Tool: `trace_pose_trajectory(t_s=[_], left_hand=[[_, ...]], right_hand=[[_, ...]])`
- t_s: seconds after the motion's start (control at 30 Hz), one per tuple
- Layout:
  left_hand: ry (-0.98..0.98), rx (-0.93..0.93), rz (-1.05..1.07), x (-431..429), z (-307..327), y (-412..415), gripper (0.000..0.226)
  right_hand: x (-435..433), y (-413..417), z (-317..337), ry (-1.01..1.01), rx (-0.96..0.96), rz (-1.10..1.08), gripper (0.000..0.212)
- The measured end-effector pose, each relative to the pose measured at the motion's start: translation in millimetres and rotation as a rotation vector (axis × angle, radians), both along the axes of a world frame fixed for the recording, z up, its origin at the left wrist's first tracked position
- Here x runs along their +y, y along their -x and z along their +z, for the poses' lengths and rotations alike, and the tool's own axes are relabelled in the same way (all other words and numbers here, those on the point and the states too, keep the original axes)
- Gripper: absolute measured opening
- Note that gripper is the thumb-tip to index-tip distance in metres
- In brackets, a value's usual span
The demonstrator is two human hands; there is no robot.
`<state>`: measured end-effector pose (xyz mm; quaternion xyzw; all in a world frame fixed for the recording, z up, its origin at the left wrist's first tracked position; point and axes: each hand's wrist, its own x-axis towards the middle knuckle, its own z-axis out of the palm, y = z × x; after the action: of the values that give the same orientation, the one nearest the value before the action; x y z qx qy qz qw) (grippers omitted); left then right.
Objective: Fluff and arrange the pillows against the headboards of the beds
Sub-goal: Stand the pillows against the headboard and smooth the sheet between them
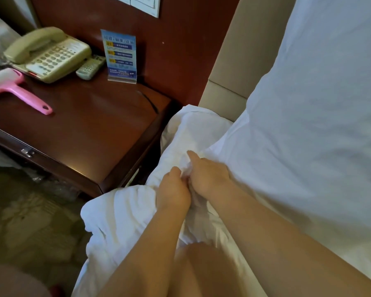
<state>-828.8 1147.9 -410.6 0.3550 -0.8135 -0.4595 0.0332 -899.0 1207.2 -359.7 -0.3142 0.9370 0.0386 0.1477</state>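
**A:** Head camera, looking down. Both hands meet on the crumpled white bundle at the bed's edge, just beside the nightstand.

**B:** What's the grip?

**A:** The left hand has its fingers curled round a pinch of the cloth. The right hand touches it and nips the same fold, forefinger stretched forward.

**B:** Is that a pillow?

**A:** It looks like one — soft, saggy, heavily creased — though it could be bunched bedding, I can't be sure. Its long axis runs away from the person toward the headboard, and the far end sits at the headboard's foot.

**B:** And the big one?

**A:** The big pillow lies to the right of both hands, propped on the headboard. It is smooth and plump, and its lower edge laps over the bundle. The right hand is the nearer one.

**B:** So the next move?

**A:** My read is that anything lifted goes up and to the right — along that axis, toward the headboard.
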Motion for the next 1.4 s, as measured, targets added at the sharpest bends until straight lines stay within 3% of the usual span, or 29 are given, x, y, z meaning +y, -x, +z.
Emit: trace_pose_trajectory(t_s=[0.13,0.37,0.57,0.73,0.83,0.93,1.03,1.13,1.23,1.4], left_hand=[[0.007,-0.045,-0.032,-2.6,4.6,-4.7,0.019],[0.135,-0.193,-0.133,-5.5,9.4,-26.4,0.017],[0.086,0.029,-0.156,-0.2,29.6,-36.4,0.016],[0.167,0.056,-0.331,21.4,59.7,-42.8,0.012],[0.246,0.080,-0.434,52.5,77.6,-36.4,0.010],[0.313,0.127,-0.550,94.1,97.1,-28.0,0.011],[0.395,0.173,-0.640,140.7,113.6,-25.5,0.013],[0.425,0.163,-0.785,191.9,119.3,-30.8,0.026],[0.499,0.113,-0.940,240.0,110.6,-30.2,0.029],[0.593,0.077,-1.016,300.0,85.9,-12.8,0.028]], right_hand=[[-5.1,-9.2,-0.3,-0.067,0.101,0.095,0.020],[1.5,-35.3,-4.3,-0.031,0.030,0.301,0.016],[30.3,-62.1,4.5,0.219,0.086,0.222,0.024],[97.8,-72.9,16.0,0.144,0.136,0.236,0.026],[140.5,-72.0,21.3,0.202,0.252,0.196,0.010],[187.7,-70.9,20.2,0.261,0.369,0.163,0.027],[235.5,-74.2,24.9,0.251,0.400,0.157,0.021],[285.2,-73.7,29.0,0.153,0.358,0.035,0.016],[335.7,-64.6,26.5,0.086,0.367,-0.151,0.026],[400.6,-42.8,15.3,0.108,0.304,-0.483,0.020]])
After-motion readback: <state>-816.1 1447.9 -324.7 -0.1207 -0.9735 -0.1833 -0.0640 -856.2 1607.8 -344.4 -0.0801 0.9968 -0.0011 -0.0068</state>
